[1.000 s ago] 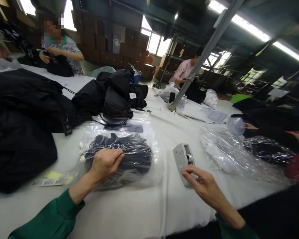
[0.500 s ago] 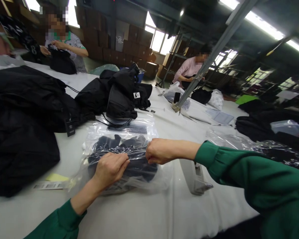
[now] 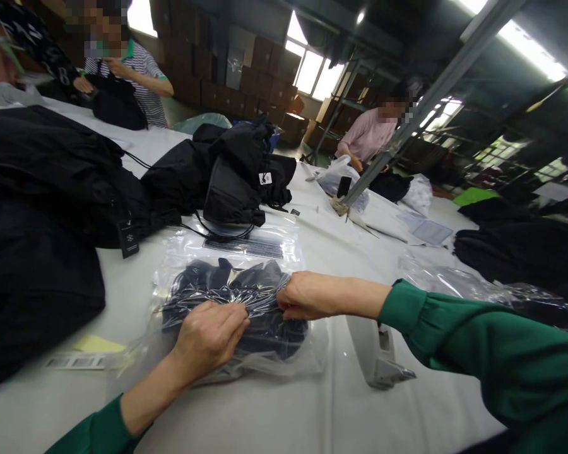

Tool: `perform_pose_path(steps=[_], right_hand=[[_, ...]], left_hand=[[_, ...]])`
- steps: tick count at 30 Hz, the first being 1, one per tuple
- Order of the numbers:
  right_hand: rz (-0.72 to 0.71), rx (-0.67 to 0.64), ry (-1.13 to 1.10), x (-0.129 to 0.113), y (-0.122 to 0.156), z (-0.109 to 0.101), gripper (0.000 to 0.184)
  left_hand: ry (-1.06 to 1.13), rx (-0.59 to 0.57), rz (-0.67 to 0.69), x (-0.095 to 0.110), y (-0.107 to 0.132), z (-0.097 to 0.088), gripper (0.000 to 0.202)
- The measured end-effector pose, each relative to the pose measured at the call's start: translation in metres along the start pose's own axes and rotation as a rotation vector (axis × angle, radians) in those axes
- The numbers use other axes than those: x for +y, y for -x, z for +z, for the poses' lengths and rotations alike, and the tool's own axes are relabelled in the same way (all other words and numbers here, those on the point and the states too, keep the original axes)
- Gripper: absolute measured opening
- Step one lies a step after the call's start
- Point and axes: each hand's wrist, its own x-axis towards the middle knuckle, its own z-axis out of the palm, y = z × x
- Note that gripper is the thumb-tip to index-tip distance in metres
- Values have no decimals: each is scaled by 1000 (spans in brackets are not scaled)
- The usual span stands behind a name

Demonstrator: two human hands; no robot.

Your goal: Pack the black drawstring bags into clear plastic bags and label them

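Observation:
A clear plastic bag (image 3: 284,243) with dark folded fabric (image 3: 274,337) inside lies flat on the white table in front of me. Across its middle the plastic is gathered into shiny creases. My left hand (image 3: 213,334) is closed on the creased plastic near the centre, fingers curled under. My right hand (image 3: 307,295) pinches the plastic at the right side of the same creases. A small gap separates the two hands. Printed text in a dark block shows at the bag's far end, partly under a black cord.
Black drawstring bags (image 3: 234,183) lie just beyond, and a black fabric pile (image 3: 38,221) covers the left. A tape dispenser (image 3: 378,356) stands under my right forearm. Barcode labels (image 3: 78,360) lie at left. A slanted metal post (image 3: 383,151) rises behind; co-workers (image 3: 369,135) stand across the table.
Both hands stay on the plastic, with hardly any shift in their grip. The whole view has tilted slightly, moving the tape dispenser and right arm a little lower in the picture.

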Motion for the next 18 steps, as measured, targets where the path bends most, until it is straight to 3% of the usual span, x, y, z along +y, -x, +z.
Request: perform_pose_path(steps=[4, 7, 11, 14, 18], right_hand=[[60, 31, -102, 7, -6, -3, 44], [65, -10, -166, 21, -13, -2, 33], [188, -26, -466, 49, -8, 15, 39], [295, 143, -495, 53, 11, 30, 38], [273, 554, -293, 12, 28, 53, 41]], left_hand=[[6, -14, -1, 0, 1, 0, 14], [16, -15, -3, 0, 1, 0, 14], [23, 1, -24, -1, 1, 0, 13], [16, 6, -42, 1, 0, 1, 12], [2, -9, -50, 6, -3, 3, 10]])
